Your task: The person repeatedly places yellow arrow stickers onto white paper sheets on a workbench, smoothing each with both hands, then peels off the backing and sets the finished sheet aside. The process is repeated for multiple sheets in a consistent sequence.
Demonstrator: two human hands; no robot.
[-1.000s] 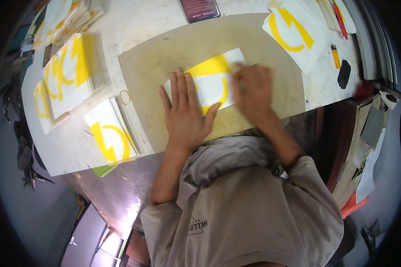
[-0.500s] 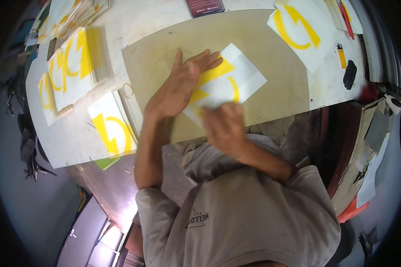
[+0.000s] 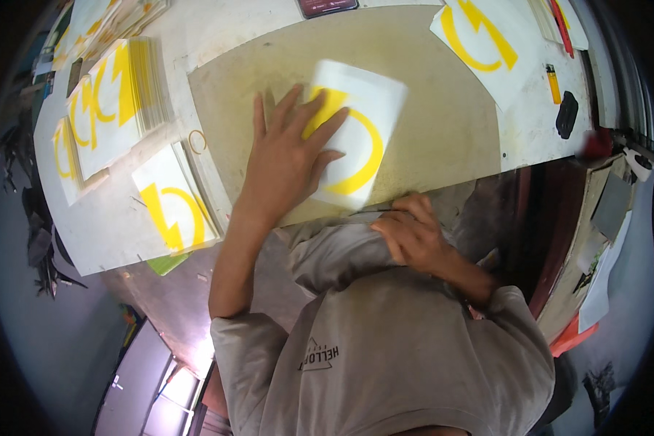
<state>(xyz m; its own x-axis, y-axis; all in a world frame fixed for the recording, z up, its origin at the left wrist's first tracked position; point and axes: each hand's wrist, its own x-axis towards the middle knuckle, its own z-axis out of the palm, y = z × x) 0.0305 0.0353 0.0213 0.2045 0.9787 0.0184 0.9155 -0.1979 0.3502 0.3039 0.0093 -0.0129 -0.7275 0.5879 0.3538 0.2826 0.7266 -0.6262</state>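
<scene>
A white folded paper piece with a yellow print [image 3: 351, 149] lies tilted on the beige mat, its edges slightly blurred. My left hand [image 3: 289, 158] rests on the left part of it, fingers spread, covering some of the print. Past the table's near edge, over my lap, my right hand [image 3: 414, 234] hangs with loosely bent fingers, apart from the paper. I see nothing held in it.
The beige mat [image 3: 429, 94] covers the table's middle. Stacks of printed papers [image 3: 127, 94] stand at left, with a rubber band [image 3: 197, 142] nearby. On the right are a printed sheet [image 3: 479, 43], a yellow lighter [image 3: 553, 84] and a black object [image 3: 567, 115]. A phone [image 3: 328, 6] lies at the far edge.
The paper has turned from a diagonal to a more upright position. My right hand has left it and moved back over my lap. My left hand's fingers have spread.
</scene>
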